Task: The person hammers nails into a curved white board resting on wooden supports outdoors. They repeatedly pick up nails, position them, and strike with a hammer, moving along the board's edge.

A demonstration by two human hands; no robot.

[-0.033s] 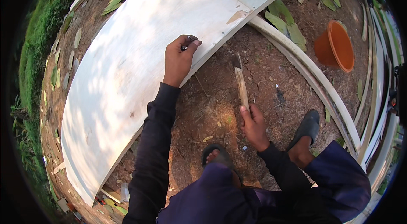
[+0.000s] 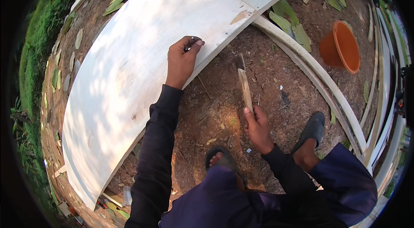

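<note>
My left hand (image 2: 182,60) rests over the edge of a large white panel (image 2: 142,47), its fingers curled round a few small metal nails (image 2: 187,48), mostly hidden by the fingers. To the right, above the bare soil, my right hand (image 2: 258,129) grips the lower end of a hammer's wooden handle. The hammer (image 2: 245,88) points up and away from me, its dark metal head near the panel's edge but apart from it. Small dark nail-head spots dot the panel's edge beyond my left hand.
An orange bucket (image 2: 338,49) lies tipped at the right. A curved pale beam (image 2: 319,70) runs from under the panel toward the lower right. Long white strips (image 2: 384,85) lie at the far right. My sandalled feet stand on soil scattered with leaves (image 2: 297,25).
</note>
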